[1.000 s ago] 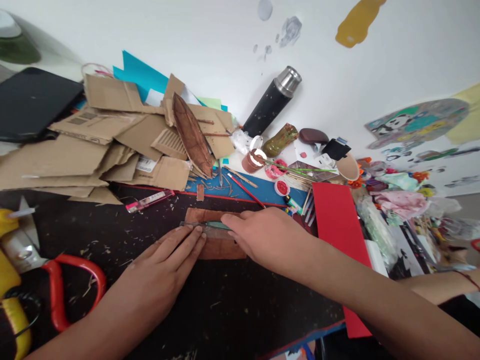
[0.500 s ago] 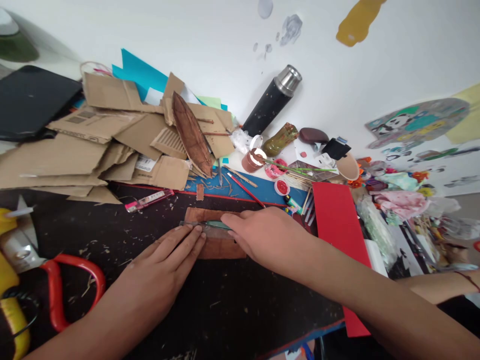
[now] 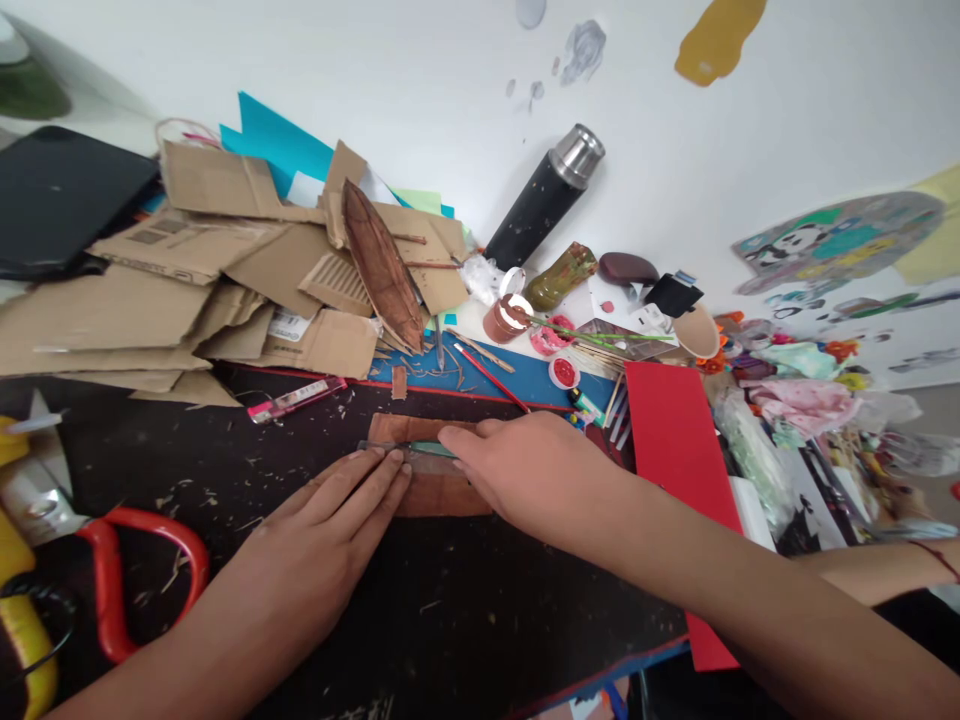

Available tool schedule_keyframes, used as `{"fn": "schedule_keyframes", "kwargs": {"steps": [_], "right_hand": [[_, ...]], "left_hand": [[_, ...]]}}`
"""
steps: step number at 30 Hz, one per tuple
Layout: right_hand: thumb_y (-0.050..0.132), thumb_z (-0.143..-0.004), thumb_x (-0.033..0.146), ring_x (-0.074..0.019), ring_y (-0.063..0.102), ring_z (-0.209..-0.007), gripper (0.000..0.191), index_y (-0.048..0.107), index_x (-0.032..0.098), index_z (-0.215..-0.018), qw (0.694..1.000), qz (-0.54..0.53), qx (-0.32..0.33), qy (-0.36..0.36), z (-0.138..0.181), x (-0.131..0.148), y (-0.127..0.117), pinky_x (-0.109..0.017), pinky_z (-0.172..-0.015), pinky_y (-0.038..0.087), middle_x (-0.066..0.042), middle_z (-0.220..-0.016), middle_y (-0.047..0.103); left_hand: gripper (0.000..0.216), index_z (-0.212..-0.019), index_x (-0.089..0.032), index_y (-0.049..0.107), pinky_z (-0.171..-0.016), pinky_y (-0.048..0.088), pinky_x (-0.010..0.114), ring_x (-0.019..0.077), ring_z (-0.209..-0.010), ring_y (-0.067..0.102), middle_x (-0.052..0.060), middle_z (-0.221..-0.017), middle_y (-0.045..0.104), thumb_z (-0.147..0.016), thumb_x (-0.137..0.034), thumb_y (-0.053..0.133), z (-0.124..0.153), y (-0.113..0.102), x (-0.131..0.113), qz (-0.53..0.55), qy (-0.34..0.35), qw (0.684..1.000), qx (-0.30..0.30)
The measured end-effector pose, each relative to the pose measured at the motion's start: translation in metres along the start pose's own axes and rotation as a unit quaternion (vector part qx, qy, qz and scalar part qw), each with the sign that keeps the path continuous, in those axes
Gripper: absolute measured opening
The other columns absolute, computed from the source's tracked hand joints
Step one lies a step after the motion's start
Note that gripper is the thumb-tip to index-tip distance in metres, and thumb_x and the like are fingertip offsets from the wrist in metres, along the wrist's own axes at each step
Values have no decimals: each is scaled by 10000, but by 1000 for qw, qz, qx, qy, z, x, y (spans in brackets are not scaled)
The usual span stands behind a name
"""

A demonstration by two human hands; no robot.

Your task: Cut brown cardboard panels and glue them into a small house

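Note:
A flat brown piece (image 3: pixel 435 495) lies on the dark work surface (image 3: pixel 450 610) in front of me. My left hand (image 3: pixel 330 520) rests flat on its left end, fingers stretched out and together. Across the piece's top edge lies a thin tool with a green handle and a grey blade (image 3: pixel 420 448). My right hand (image 3: pixel 540 475) is closed over the handle from the right, with the forefinger along it. The palm hides the rest of the tool.
A pile of torn cardboard (image 3: pixel 187 290) with a long dry leaf (image 3: pixel 382 265) fills the back left. A black flask (image 3: pixel 544 200), paint pots and clutter stand behind. A red sheet (image 3: pixel 675 440) lies right, red-handled scissors (image 3: pixel 142 560) left. Another forearm (image 3: pixel 877 570) shows at far right.

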State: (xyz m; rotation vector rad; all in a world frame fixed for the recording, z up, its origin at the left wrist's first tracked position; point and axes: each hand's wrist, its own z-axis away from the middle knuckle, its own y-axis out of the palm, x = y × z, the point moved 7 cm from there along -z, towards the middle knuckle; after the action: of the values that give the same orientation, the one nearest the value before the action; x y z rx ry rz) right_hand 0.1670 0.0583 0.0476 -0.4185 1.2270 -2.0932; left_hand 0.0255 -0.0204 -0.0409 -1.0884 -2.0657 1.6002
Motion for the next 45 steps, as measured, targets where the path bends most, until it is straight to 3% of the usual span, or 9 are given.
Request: {"fn": "schedule_keyframes", "kwargs": {"steps": [7, 19, 23, 27, 33, 37, 45], "right_hand": [[588, -1001, 87, -207, 717, -709, 312, 667, 152, -1296, 999, 25, 24, -10, -5, 7, -9, -299, -564, 398, -95, -936, 786], [588, -1008, 93, -239, 742, -733, 211, 738, 120, -1155, 997, 1, 80, -8, -21, 16, -22, -315, -596, 431, -119, -839, 782], [571, -1021, 118, -246, 747, -756, 271, 703, 140, -1257, 999, -3, 44, 1, -15, 5, -13, -317, -583, 416, -125, -897, 798], [583, -1016, 139, -240, 738, -730, 220, 714, 173, -1189, 999, -27, 26, -12, -13, 1, -9, -319, -561, 395, -83, -857, 792], [613, -992, 115, -230, 743, -747, 232, 748, 73, -1176, 997, 5, 72, -22, -23, 23, -27, -310, -633, 481, -157, -873, 792], [597, -1001, 125, -229, 731, -724, 253, 738, 109, -1210, 998, -8, 56, -11, -19, 14, -20, -321, -617, 448, -120, -843, 788], [544, -1095, 278, -201, 711, -800, 248, 690, 209, -1283, 996, -82, -30, 20, 5, -8, -6, -326, -596, 329, -73, -1047, 805]], "left_hand": [[611, -1450, -56, 645, -1129, 510, 451, 312, -1388, 588, 153, -1440, 725, -866, -92, 468, -5, -5, -1, -4, 0, 1000, -4], [579, -1395, -89, 695, -1104, 538, 428, 284, -1364, 619, 118, -1386, 761, -876, -126, 442, -9, -10, -1, -7, -11, 1000, -12], [579, -1397, -94, 702, -1100, 548, 423, 284, -1339, 646, 112, -1397, 761, -882, -123, 439, -9, -9, 0, -6, -15, 1000, -9], [585, -1395, -64, 701, -1084, 552, 432, 297, -1338, 641, 131, -1408, 754, -876, -94, 433, -9, -8, -1, -13, -7, 1000, -14], [558, -1380, -74, 714, -1105, 520, 426, 299, -1352, 618, 122, -1372, 769, -900, -96, 432, -7, -10, 0, -2, -5, 1000, -20], [574, -1412, -68, 692, -1109, 512, 422, 296, -1356, 612, 139, -1401, 749, -896, -81, 440, -6, -8, 0, -8, 1, 1000, -14], [618, -1471, -64, 642, -1098, 525, 437, 310, -1359, 616, 156, -1457, 715, -891, -24, 435, -3, -3, -2, -36, 21, 999, -13]]}}
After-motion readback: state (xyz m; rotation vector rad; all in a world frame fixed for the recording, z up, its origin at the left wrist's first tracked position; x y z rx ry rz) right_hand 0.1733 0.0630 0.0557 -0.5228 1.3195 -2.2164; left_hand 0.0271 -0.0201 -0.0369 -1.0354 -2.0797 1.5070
